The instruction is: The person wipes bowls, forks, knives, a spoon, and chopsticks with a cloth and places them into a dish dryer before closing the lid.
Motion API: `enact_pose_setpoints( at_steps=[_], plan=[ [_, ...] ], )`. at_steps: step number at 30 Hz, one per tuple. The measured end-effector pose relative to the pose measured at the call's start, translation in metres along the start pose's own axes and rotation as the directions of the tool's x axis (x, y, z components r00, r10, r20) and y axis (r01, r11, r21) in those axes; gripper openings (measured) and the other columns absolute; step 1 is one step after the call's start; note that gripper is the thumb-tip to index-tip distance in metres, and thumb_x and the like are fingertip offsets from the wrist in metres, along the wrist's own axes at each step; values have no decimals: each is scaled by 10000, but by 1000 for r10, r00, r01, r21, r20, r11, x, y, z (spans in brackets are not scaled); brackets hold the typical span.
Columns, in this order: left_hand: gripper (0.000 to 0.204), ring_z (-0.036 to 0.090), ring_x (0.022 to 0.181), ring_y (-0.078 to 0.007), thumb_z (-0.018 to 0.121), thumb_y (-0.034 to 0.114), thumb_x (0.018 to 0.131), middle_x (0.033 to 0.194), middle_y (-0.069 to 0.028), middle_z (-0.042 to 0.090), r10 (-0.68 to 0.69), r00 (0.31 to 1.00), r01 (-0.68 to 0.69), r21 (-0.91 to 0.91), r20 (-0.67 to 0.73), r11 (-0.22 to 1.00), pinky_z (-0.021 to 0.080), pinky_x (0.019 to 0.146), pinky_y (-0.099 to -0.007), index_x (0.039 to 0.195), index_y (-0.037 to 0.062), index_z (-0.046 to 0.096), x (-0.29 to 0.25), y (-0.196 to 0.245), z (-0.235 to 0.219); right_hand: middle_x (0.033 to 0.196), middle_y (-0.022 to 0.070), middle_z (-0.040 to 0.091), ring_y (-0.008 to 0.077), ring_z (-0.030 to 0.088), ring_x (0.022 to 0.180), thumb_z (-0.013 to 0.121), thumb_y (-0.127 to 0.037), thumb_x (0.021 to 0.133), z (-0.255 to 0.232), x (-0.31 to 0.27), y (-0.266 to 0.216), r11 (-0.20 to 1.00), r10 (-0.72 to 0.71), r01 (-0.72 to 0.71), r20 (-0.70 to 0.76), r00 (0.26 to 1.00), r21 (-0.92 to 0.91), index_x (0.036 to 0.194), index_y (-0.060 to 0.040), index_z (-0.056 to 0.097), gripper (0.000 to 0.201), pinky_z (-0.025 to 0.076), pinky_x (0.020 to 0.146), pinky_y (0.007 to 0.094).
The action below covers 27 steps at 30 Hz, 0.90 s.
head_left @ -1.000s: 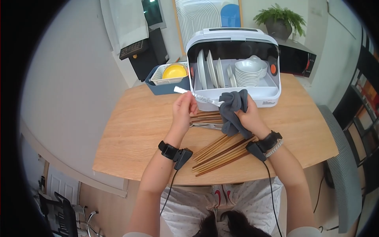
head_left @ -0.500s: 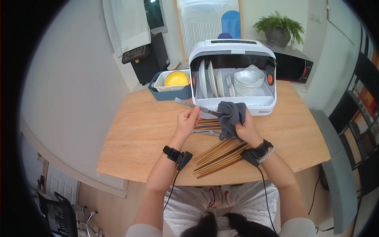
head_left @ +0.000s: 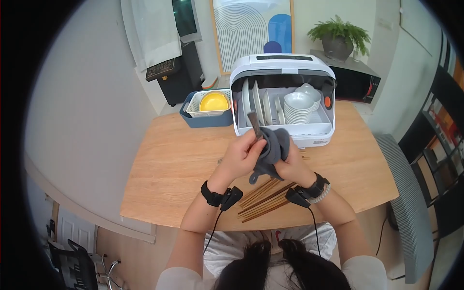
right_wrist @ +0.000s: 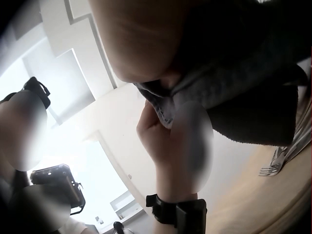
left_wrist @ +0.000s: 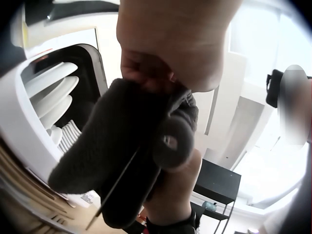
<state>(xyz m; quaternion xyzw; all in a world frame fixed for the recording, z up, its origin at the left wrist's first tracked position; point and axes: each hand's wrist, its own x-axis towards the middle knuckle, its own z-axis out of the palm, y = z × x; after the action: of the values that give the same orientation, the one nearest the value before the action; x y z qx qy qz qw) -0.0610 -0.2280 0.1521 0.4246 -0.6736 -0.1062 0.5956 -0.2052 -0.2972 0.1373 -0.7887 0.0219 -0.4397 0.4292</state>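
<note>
Above the table, my left hand (head_left: 241, 157) pinches a metal piece of cutlery (head_left: 253, 122) by the cloth's edge, one flat end pointing up. A grey cloth (head_left: 275, 147) is bunched around its lower part, and my right hand (head_left: 296, 168) grips that cloth. In the left wrist view a thin metal edge (left_wrist: 114, 187) runs down out of the cloth; its kind I cannot tell. Below the hands lie several wooden chopsticks (head_left: 263, 203). A fork (right_wrist: 273, 166) lies on the tabletop in the right wrist view.
A white dish cabinet (head_left: 316, 140) stands open at the back, with upright plates (head_left: 256, 101) and stacked bowls (head_left: 298, 108). Left of it, a blue bin (head_left: 205, 121) holds a white basket (head_left: 193, 107) and a yellow bowl (head_left: 214, 101). A grey bench (head_left: 411, 208) runs along the right side.
My left hand has moved right, up against the cloth. The cutlery has swung from slanting left to nearly upright, and more of it is covered. Both hands are now close together.
</note>
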Motion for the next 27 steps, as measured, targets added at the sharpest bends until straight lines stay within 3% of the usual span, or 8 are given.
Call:
enact_pose_setpoints(
  at_steps=[4, 6, 10, 14, 22, 24, 26, 27],
  plan=[
    [110, 419, 517, -123, 611, 68, 798, 582, -49, 458, 82, 993, -63, 217, -79, 974, 330, 483, -251, 739, -1, 548, 37, 50, -11, 1082, 81, 510, 142, 496, 995, 540, 3, 815, 5, 34, -23, 986, -88, 106, -137, 987, 131, 1137, 1, 416, 344, 395, 871, 279],
    [126, 432, 559, -145, 658, 81, 758, 599, -46, 479, 187, 932, -130, 196, -310, 972, 343, 520, -257, 729, -3, 568, 49, 58, -11, 1077, 87, 514, 144, 497, 996, 539, 26, 806, 15, 52, -34, 957, -227, 271, -316, 921, 100, 1130, 6, 416, 347, 400, 872, 283],
    [110, 440, 760, -191, 685, 102, 728, 757, -37, 519, 404, 820, -174, 495, -406, 851, 359, 702, -288, 766, 22, 618, 47, 67, -12, 1047, 96, 515, 162, 500, 983, 533, 39, 775, 37, 65, -46, 910, -225, 346, -428, 875, 230, 1123, 12, 390, 377, 392, 864, 274],
    [89, 438, 816, -208, 643, 110, 773, 880, -54, 511, 298, 877, -106, 453, -377, 885, 347, 779, -295, 818, 33, 645, 47, 68, -11, 1071, 116, 516, 186, 502, 1006, 551, 36, 772, 25, 70, -37, 934, -297, 356, -494, 817, 27, 1103, 39, 430, 352, 376, 893, 284],
    [251, 533, 906, -212, 608, 63, 791, 939, -104, 572, 124, 979, -47, 405, -164, 913, 392, 827, -313, 1033, 21, 556, 45, 64, -3, 1018, 79, 554, 167, 555, 907, 476, 52, 838, -22, 67, -36, 820, 158, 359, -779, 606, 446, 1097, 5, 467, 263, 443, 825, 289],
    [313, 566, 815, -193, 626, 81, 789, 859, -98, 588, 122, 979, -41, 430, -165, 902, 435, 753, -303, 1078, 23, 519, 44, 59, 3, 1024, 75, 553, 170, 559, 897, 460, 14, 869, -28, 65, -34, 762, 197, 359, -722, 664, 539, 1087, -8, 472, 219, 461, 802, 306],
    [324, 578, 692, -166, 633, 83, 793, 735, -77, 589, -171, 975, 194, 170, -141, 966, 459, 634, -270, 1081, 16, 501, 43, 54, 8, 1030, 73, 551, 170, 558, 899, 469, -18, 880, -25, 69, -31, 779, 211, 352, -745, 633, 519, 1078, -10, 474, 198, 469, 789, 305],
    [311, 574, 603, -149, 628, 81, 801, 642, -70, 568, -25, 984, 61, 195, -178, 979, 450, 558, -245, 1069, 10, 487, 44, 43, 11, 1046, 68, 542, 170, 555, 913, 443, -35, 890, -19, 71, -31, 803, 209, 338, -763, 611, 491, 1094, -21, 468, 205, 472, 783, 305]
  ],
)
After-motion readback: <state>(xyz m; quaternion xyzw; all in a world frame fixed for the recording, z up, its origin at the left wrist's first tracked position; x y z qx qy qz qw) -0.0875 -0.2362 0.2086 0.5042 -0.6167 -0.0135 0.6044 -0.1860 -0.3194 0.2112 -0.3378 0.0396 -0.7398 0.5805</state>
